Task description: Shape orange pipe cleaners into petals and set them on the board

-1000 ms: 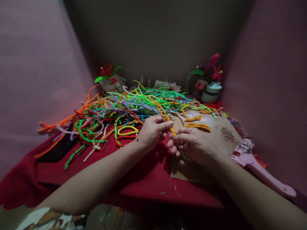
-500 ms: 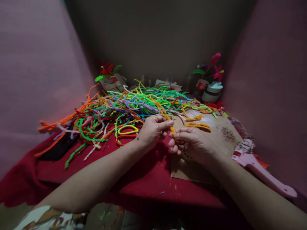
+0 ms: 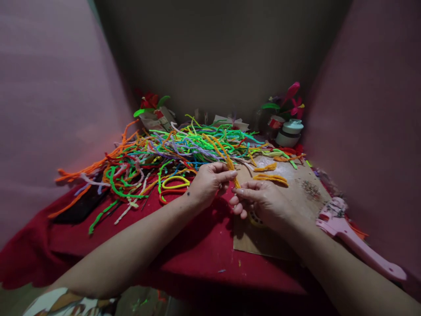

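Fuzzy orange pipe cleaner (image 3: 229, 163) pinched between both hands; matt red cloth (image 3: 197, 245) beneath; rough brown cardboard (image 3: 305, 184) at three o'clock; glossy pink plastic tool (image 3: 355, 243).

Orange pipe cleaner (image 3: 230, 164), red cloth (image 3: 204, 245), pink tool (image 3: 355, 245), multicoloured pile (image 3: 177, 149).

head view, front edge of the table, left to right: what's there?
Stray green pipe cleaner → yellow loop → left hand → orange pipe cleaner, in the grip of both hands → right hand → pink tool. The main pile and the cardboard overlap these, so they are left out.
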{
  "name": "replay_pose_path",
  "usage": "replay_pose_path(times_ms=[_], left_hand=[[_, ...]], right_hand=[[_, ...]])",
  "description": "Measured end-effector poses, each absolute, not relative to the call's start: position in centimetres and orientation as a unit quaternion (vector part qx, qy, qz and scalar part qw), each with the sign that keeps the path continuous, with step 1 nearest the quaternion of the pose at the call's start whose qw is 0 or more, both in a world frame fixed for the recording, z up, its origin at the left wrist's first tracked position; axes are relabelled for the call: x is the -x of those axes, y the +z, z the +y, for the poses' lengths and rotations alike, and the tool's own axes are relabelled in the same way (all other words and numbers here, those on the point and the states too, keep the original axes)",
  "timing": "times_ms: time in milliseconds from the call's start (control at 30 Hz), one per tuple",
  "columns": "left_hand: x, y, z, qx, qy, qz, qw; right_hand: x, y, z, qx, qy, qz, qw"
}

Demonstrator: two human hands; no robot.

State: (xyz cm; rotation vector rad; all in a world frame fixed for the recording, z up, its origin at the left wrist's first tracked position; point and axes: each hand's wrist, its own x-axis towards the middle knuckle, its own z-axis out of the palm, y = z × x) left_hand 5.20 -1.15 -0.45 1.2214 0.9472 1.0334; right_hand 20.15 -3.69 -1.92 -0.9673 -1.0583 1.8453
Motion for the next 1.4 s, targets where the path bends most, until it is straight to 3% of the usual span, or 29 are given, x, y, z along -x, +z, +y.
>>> replay_pose_path(times_ms=[200,400,1400], left_hand=[[-5.1,-0.6,-0.7,-0.454,0.497,0.382,0.633],[-5.5,-0.8,-0.8,-0.441,0.467,0.388,0.661],[-5.9,-1.1,-1.6,-0.499,0.439,0.405,0.628]], right_hand=[[-20.0,-1.3,-4.4,0.426,0.687,-0.449,0.381],[-20.3,-2.1,-3.7,0.366,0.705,-0.442,0.416],[-20.1,-2.6,-3.4,0.373,0.705,-0.427,0.426]])
